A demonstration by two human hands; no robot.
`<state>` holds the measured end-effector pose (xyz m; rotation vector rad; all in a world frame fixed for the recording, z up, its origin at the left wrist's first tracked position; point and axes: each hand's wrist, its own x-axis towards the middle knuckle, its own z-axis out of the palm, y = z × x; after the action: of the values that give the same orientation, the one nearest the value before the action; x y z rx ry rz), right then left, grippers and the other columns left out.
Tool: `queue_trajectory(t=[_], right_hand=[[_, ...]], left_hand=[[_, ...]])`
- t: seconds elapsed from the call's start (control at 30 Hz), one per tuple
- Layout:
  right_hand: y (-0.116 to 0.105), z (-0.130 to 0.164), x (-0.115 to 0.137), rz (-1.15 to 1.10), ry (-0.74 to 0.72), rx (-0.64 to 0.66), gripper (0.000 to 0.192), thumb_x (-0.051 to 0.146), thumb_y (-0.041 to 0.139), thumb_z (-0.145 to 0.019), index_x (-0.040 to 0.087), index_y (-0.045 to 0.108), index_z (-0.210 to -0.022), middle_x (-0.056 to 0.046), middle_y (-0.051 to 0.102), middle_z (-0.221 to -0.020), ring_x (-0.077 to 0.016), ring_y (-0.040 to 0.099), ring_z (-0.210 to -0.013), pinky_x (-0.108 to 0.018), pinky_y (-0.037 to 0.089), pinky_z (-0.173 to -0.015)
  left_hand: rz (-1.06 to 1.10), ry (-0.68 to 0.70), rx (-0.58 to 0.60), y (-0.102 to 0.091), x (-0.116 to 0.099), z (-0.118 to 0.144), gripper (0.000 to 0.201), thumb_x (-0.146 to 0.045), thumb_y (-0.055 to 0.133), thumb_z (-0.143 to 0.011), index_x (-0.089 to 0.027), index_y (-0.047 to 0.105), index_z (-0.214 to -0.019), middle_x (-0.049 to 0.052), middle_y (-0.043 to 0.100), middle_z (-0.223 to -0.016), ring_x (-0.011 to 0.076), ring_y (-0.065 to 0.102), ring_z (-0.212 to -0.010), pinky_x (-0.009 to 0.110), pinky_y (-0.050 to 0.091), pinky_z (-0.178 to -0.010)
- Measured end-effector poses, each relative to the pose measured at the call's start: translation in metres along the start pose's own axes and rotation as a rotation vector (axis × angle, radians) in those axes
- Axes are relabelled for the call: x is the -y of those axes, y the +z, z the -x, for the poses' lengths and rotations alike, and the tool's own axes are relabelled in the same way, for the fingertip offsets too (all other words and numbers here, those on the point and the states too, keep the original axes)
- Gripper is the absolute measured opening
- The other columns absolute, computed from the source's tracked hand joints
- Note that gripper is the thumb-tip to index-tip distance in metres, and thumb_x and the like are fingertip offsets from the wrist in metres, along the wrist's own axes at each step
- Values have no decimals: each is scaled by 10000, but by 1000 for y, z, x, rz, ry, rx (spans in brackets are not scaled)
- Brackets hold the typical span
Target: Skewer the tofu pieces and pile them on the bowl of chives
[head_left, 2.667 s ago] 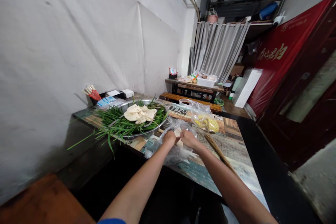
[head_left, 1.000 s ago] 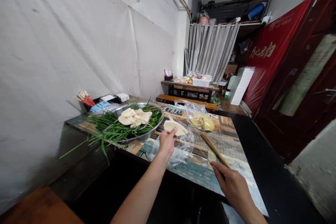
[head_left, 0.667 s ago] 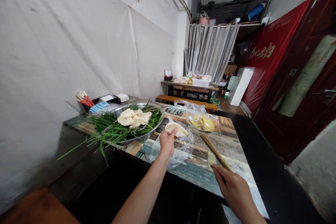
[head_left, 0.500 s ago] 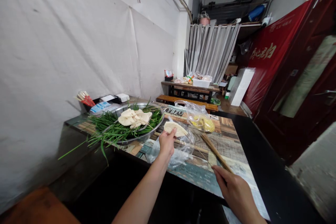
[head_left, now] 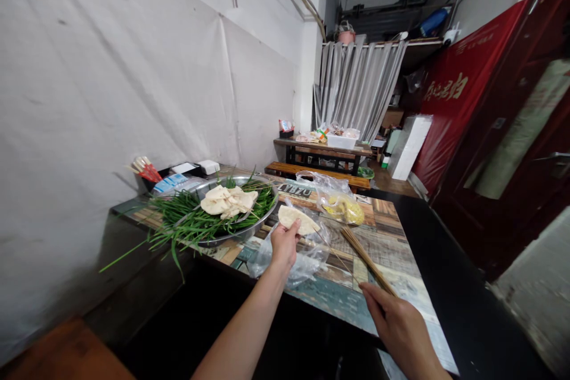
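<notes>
Left hand [head_left: 285, 244]: pinching a pale flat sheet [head_left: 299, 219] above the table's [head_left: 394, 243] middle
Right hand [head_left: 395, 316]: grasping 1 thin skewer [head_left: 335, 253] over the near edge, its far end meeting the sheet
Skewer bundle [head_left: 367, 259]: toward the right edge
Steel basin [head_left: 257, 227]: left end, chive-like greens [head_left: 180, 214] overhanging the near edge

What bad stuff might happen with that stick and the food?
The thin stick in the right hand points toward the left hand, so it might poke a finger. The flat white piece could tear if pushed too hard. Green stalks overhang the table, so something might snag them.
</notes>
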<state>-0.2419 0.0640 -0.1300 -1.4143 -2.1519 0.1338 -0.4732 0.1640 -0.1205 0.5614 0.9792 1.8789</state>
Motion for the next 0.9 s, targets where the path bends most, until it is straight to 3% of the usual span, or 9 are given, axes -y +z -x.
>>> queue_trajectory(t=[0.4, 0.7, 0.8, 0.9], right_hand=[[8, -1, -8, -42, 42, 9, 352, 343, 350, -891, 215, 661, -999, -66, 734, -876, -250, 697, -730, -340, 541, -703], [23, -2, -33, -261, 37, -83, 332, 374, 401, -869, 207, 672, -964, -72, 718, -950, -246, 671, -853, -309, 519, -746], [20, -1, -37, -361, 82, -29, 363, 419, 415, -856, 186, 681, -938, -69, 720, -774, -211, 669, -678, -264, 511, -634], [21, -2, -41, -500, 137, 58, 412, 458, 407, -851, 156, 679, -918, -18, 602, -540, -158, 566, -498, -240, 458, -515]], left_hand=[[32, -146, 96, 6, 5, 8, 385, -213, 790, -480, -124, 598, -801, 44, 677, -706, 137, 621, -601, 203, 445, -507], [-57, -277, 107, 5, 6, 5, 273, -174, 756, -550, -114, 606, -771, 60, 672, -644, 154, 630, -563, 225, 478, -489], [-68, -316, 129, 4, 5, 2, 239, -170, 747, -563, -110, 604, -746, 66, 668, -626, 164, 635, -570, 235, 488, -499], [-79, -355, 160, 3, 3, -1, 232, -184, 742, -573, -116, 607, -750, 62, 668, -627, 164, 635, -562, 240, 492, -505]])
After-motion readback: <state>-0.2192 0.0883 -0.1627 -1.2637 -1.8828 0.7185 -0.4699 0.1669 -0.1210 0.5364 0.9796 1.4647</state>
